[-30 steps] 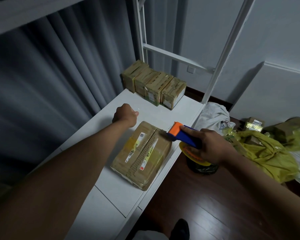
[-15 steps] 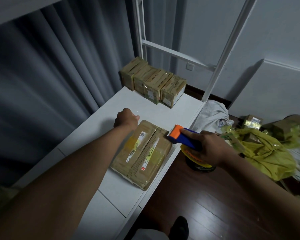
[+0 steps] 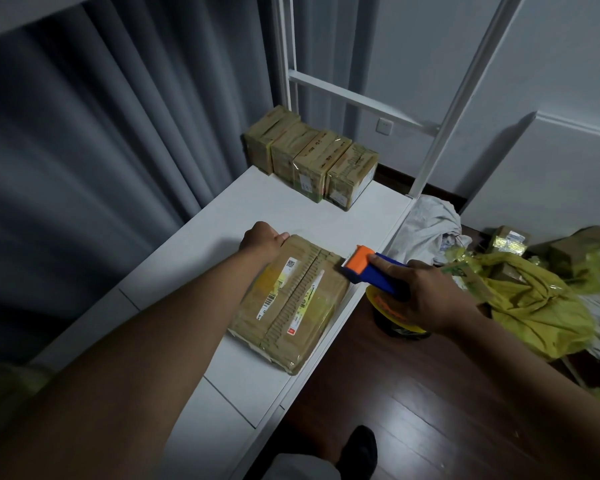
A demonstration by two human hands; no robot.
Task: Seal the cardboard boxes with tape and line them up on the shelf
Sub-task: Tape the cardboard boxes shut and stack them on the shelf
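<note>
Four taped cardboard boxes (image 3: 312, 161) stand side by side in a row at the far end of the white shelf (image 3: 291, 216), touching one another, close to the grey curtain (image 3: 101, 150) and the shelf's white upright frame (image 3: 444, 123). Nearer, a flat cardboard box (image 3: 291, 303) lies on the shelf by its front edge, wrapped in clear tape, with white labels and yellow patches on its top. The left hand (image 3: 262, 237) rests at the far left corner of this box, its grip curled over that corner with the thumb on the top face. The right hand (image 3: 426, 292) has its grip closed round the blue handle of a tape dispenser (image 3: 368, 268), whose orange head and toothed blade sit at the box's far right corner. The yellow tape roll of the dispenser shows below the hand. On the dark wooden floor (image 3: 413, 410) to the right lie a white cloth (image 3: 426, 226), a yellow plastic bag (image 3: 534, 306) and more cardboard boxes (image 3: 510, 239)
</note>
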